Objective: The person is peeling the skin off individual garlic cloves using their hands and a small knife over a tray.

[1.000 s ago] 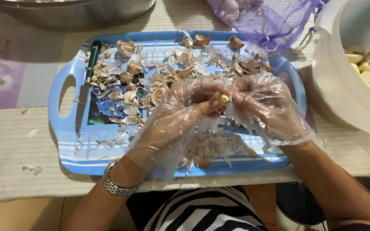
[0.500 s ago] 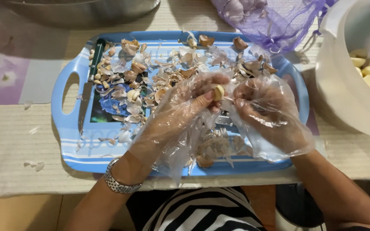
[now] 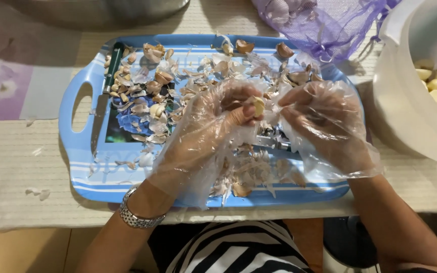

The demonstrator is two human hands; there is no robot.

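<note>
Over the middle of the blue tray point(image 3: 79, 151), we pinch a garlic clove point(image 3: 258, 106) in our gloved left hand point(image 3: 213, 131), its long axis roughly upright. Our right hand point(image 3: 324, 126) sits just right of the clove, fingers curled and loosely parted, holding nothing we can see.

Thin, crinkled clear plastic gloves cover the left hand point(image 3: 213, 131) and right hand point(image 3: 324, 126). The blue tray point(image 3: 84, 156) looks like glossy plastic, strewn with dry papery garlic skins point(image 3: 147, 86). The wristwatch point(image 3: 136, 217) is shiny metal; the purple bag point(image 3: 324, 25) is fine mesh.
</note>
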